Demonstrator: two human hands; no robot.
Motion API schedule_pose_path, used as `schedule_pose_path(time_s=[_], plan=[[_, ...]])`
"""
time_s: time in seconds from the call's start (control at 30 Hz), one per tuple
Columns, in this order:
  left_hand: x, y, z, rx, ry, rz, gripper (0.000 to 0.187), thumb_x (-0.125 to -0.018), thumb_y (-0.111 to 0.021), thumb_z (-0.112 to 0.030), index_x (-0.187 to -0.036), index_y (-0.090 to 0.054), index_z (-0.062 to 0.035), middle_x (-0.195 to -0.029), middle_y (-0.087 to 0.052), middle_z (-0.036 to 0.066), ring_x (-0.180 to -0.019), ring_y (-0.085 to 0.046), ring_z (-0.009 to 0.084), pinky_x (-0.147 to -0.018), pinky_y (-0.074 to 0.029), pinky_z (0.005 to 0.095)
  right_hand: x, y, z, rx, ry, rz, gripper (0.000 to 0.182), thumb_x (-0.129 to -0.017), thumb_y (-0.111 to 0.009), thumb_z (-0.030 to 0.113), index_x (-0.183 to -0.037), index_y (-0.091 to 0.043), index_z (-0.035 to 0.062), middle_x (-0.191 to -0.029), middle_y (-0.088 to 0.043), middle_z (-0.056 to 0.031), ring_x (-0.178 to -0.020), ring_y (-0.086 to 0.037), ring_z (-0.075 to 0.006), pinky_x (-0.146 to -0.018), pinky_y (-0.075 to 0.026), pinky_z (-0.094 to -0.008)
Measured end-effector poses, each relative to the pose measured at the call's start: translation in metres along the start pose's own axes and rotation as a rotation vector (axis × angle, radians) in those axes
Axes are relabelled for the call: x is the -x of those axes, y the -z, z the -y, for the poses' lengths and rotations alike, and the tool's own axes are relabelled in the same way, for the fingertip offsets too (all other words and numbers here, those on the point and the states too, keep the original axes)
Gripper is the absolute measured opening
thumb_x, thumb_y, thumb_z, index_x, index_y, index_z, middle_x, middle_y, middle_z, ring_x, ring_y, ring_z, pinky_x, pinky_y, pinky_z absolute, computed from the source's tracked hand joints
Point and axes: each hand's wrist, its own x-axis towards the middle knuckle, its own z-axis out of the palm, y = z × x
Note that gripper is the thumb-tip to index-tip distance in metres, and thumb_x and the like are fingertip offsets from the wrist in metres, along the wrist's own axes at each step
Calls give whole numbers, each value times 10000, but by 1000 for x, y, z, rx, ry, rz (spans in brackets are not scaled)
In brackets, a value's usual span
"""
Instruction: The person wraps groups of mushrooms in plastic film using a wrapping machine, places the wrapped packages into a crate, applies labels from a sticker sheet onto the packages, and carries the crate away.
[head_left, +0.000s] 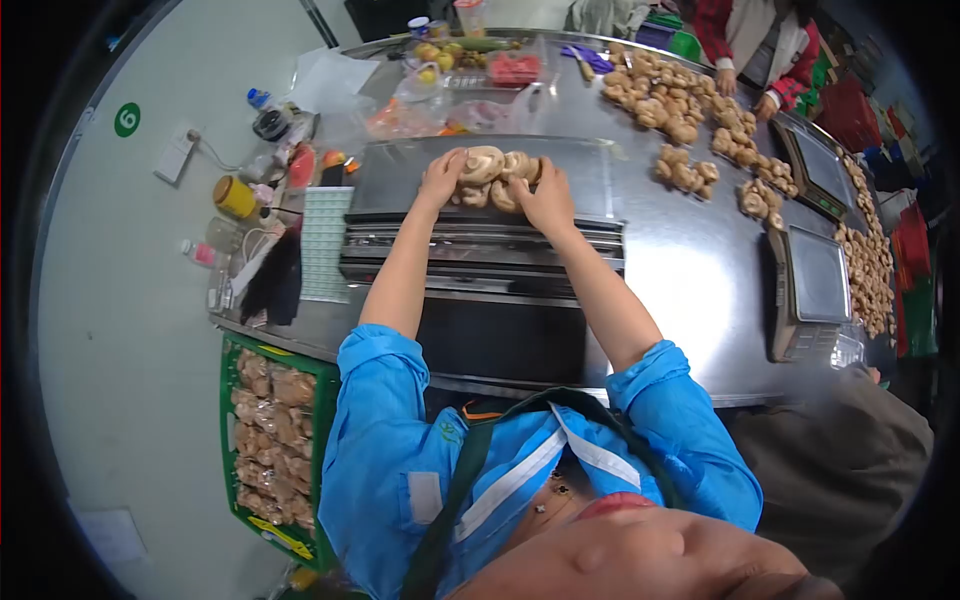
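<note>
Between my hands sits a bunch of brown mushrooms with pale stems, resting low over the grey metal top of a wrapping machine. My left hand is curled against the bunch's left side. On the other side, my right hand wraps round the mushrooms, with its thumb across the near ones. Some of the caps are hidden behind my right fingers. Nearer to me, below both wrists, run the machine's long metal bars and a dark front panel.
Loose mushrooms lie in heaps at the back right, near a co-worker's hands. Two scales stand on the right. A label sheet lies left of the machine. Below left, a green crate holds wrapped mushroom packs.
</note>
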Motion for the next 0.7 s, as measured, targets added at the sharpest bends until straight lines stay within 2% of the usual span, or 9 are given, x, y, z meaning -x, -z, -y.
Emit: schedule_pose_path(time_s=[0.07,0.17,0.23,0.3,0.37,0.4,0.47,0.63,0.7], plan=[[-1,34,13,-160,85,-31,575,-811,-397,-612,-1171,-546,-188,-1192,-520,91,-1168,-403,325,-982,-245,454,7,-30,23,26,-28,5,724,-763,-600,420,-1285,-300,18,-1205,-416,-246,-1127,-427,-376,-873,-397,-441],[5,60,25,-190,13,-101,594,-804,-384,-632,-1182,-537,-199,-1228,-494,93,-1190,-374,332,-993,-221,477,11,-48,29,74,-51,-55,767,-767,-596,431,-1313,-262,7,-1212,-429,-268,-1133,-433,-376,-891,-389,-438],[14,93,34,-275,-124,-174,490,-829,-466,-509,-1203,-517,-196,-1191,-520,107,-1172,-405,321,-1004,-239,444,17,-28,16,-39,4,38,781,-794,-584,406,-1350,-206,9,-1220,-450,-260,-1088,-487,-351,-910,-386,-395],[41,152,-1,-272,-462,148,400,-812,-565,-320,-1184,-523,-178,-1092,-574,91,-1067,-490,274,-949,-318,390,37,12,13,34,177,101,566,-805,-614,258,-1285,-391,58,-1077,-577,-176,-937,-581,-260,-828,-445,-341],[50,205,-6,-993,-674,590,477,-740,-624,-156,-1201,-505,-149,-966,-595,51,-850,-548,184,-837,-369,320,44,50,1,375,349,307,319,-768,-627,165,-1083,-598,116,-846,-637,-83,-765,-612,-230,-705,-476,-345],[55,216,-11,-992,-678,593,477,-740,-624,-156,-1201,-505,-149,-966,-595,51,-850,-548,184,-837,-369,320,41,64,-7,512,525,380,321,-726,-634,149,-1046,-616,127,-788,-639,-66,-735,-609,-231,-670,-475,-354],[62,226,-17,-1154,-1202,668,417,-726,-615,-165,-1137,-544,-165,-764,-542,-26,-736,-512,135,-750,-375,300,40,73,4,714,689,481,292,-719,-614,149,-1011,-624,133,-725,-603,-56,-703,-597,-225,-631,-466,-355],[55,182,28,-1023,-1356,567,379,-728,-608,-192,-1103,-572,-162,-651,-499,-22,-679,-506,136,-751,-374,300,34,43,-9,639,930,490,215,-757,-585,143,-964,-625,99,-671,-564,-70,-662,-580,-218,-583,-449,-336],[69,172,40,-805,-1009,428,267,-766,-577,-162,-1028,-614,-125,-584,-513,1,-567,-495,156,-664,-408,293,49,26,-21,356,690,272,146,-795,-565,142,-918,-621,87,-672,-565,-94,-630,-569,-204,-575,-446,-320]])
